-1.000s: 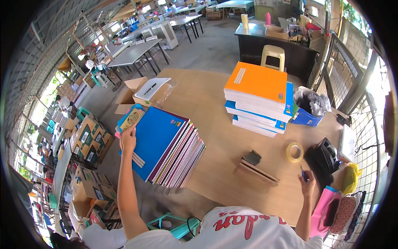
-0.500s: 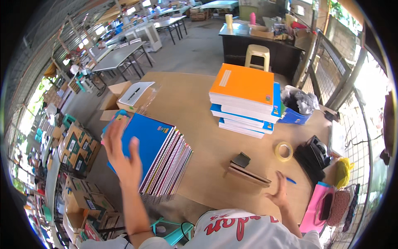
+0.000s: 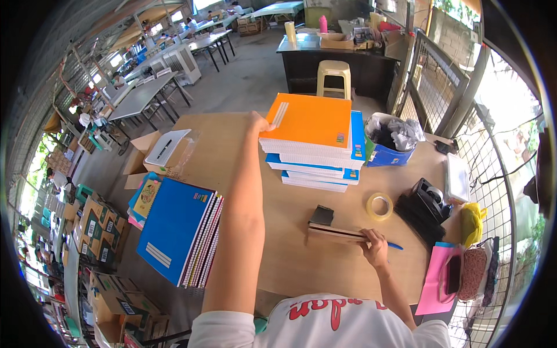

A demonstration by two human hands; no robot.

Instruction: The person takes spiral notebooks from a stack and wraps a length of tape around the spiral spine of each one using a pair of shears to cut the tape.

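Left hand [image 3: 259,123] reached to orange notebook [image 3: 311,120] atop stack, fingers touching its 9 o'clock edge, grip indeterminate. Right hand [image 3: 375,246] pinched blue pen [image 3: 395,246] beside cardboard strips [image 3: 336,233]. Lifting top notebook judged next.

We see an open brown cardboard box [image 3: 141,152] at the table's far left corner, a white flat pack [image 3: 166,148] lying across its top. Down on the floor to the left, more brown cartons [image 3: 96,229] sit stacked, bearing dark printed labels. On the orange notebook [image 3: 312,119] topping the far pile, a small coloured sticker [image 3: 340,138] marks the near right corner.
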